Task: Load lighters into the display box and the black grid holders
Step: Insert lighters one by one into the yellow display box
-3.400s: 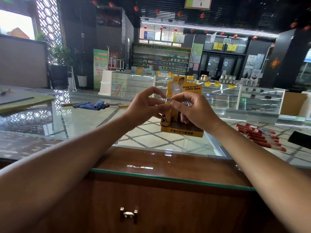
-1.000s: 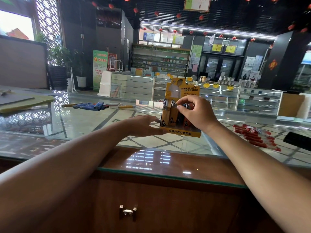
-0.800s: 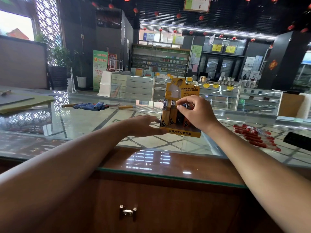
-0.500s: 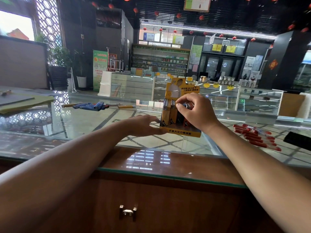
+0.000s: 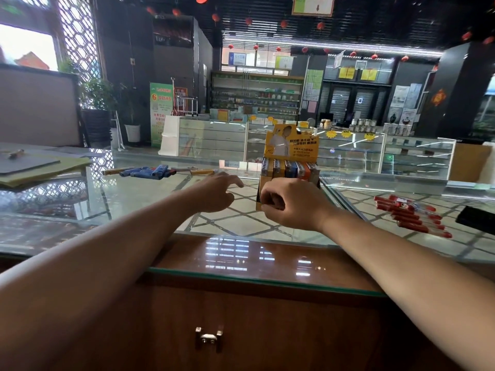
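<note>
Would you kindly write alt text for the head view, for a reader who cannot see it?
A yellow display box of upright lighters stands on a glass counter. The right hand is curled in front of the box's base; the left hand is open beside it.

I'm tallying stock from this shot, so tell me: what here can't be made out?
All in the head view:
1. The display box: its lower front is hidden by the right hand.
2. The right hand: its curled fingers hide the palm, so whether it holds anything cannot be told.
3. The black object: cut off by the right edge of the picture.
4. The blue items: too far off and too small to count.
</note>
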Demonstrator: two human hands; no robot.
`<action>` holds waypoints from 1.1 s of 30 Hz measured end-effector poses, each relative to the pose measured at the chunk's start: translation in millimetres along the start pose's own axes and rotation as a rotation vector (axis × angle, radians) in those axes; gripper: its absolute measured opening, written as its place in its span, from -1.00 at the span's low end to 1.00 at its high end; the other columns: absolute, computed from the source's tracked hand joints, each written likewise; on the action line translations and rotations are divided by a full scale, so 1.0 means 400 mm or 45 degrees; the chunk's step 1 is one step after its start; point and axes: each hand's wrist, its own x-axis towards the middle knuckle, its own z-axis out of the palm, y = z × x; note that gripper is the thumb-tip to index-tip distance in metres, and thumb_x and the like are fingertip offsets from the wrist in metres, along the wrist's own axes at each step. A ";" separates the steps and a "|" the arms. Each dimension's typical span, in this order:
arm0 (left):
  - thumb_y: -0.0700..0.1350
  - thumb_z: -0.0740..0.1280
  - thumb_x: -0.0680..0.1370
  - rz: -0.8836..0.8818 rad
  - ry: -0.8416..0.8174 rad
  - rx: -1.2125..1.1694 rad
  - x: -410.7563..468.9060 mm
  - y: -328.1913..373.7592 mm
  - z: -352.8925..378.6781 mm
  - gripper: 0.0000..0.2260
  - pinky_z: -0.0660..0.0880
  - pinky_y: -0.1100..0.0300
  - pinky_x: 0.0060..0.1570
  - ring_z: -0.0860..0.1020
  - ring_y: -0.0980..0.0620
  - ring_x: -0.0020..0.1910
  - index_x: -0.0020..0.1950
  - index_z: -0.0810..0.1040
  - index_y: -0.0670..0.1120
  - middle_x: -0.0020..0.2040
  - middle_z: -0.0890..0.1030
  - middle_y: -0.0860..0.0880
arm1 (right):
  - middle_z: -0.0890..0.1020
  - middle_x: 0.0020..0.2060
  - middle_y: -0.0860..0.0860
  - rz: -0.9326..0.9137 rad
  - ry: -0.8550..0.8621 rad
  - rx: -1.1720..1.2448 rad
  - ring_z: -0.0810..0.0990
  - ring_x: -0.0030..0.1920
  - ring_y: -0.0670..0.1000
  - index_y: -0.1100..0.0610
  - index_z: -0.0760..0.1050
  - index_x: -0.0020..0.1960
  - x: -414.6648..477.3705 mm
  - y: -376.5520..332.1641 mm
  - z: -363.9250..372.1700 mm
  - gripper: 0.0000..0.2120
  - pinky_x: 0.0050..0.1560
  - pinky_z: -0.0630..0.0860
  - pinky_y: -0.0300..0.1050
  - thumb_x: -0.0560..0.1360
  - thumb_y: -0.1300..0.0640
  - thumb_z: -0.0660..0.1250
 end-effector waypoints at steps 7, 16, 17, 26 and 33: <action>0.18 0.28 0.64 -0.195 0.086 0.386 0.004 -0.122 -0.061 -0.46 0.06 -0.53 0.43 0.11 -0.16 0.62 0.59 0.23 0.16 0.64 0.18 -0.02 | 0.55 -0.23 -0.20 0.043 0.036 0.088 0.53 -0.21 -0.16 -0.06 0.56 -0.07 -0.003 0.007 0.020 -0.96 -0.25 0.53 -0.12 0.51 -0.01 0.38; 0.35 0.23 0.59 -0.522 0.167 0.228 -0.009 -0.361 -0.084 -0.32 0.24 -0.38 0.44 0.13 -0.28 0.57 0.63 0.13 0.13 0.63 0.17 -0.14 | 0.55 -0.29 -0.23 0.096 0.055 0.162 0.54 -0.23 -0.16 -0.10 0.54 -0.13 0.001 0.014 0.032 -0.95 -0.26 0.45 -0.18 0.50 -0.01 0.39; 0.34 0.21 0.61 -0.552 0.139 0.200 -0.004 -0.361 -0.076 -0.33 0.21 -0.29 0.48 0.14 -0.29 0.57 0.64 0.14 0.10 0.62 0.17 -0.17 | 0.55 -0.31 -0.23 0.107 0.056 0.172 0.54 -0.25 -0.16 -0.10 0.54 -0.13 0.001 0.015 0.034 -0.94 -0.27 0.45 -0.18 0.50 -0.01 0.40; 0.69 -0.13 0.26 -0.478 -0.154 0.375 0.080 -0.418 -0.074 0.06 -0.09 -0.33 0.57 -0.11 -0.28 0.64 0.66 -0.04 0.18 0.68 -0.05 -0.15 | 0.57 -0.32 -0.27 0.143 0.034 0.265 0.54 -0.31 -0.14 -0.09 0.56 -0.14 0.001 0.015 0.036 -0.93 -0.29 0.42 -0.19 0.52 0.05 0.41; 0.49 -0.02 0.53 -0.390 -0.133 0.321 0.103 -0.417 -0.065 -0.21 -0.05 -0.21 0.60 -0.02 -0.19 0.65 0.67 0.02 0.13 0.68 0.03 -0.10 | 0.56 -0.37 -0.18 0.154 0.026 0.281 0.53 -0.34 -0.11 -0.08 0.56 -0.13 0.000 0.017 0.036 -0.93 -0.32 0.42 -0.18 0.51 0.04 0.42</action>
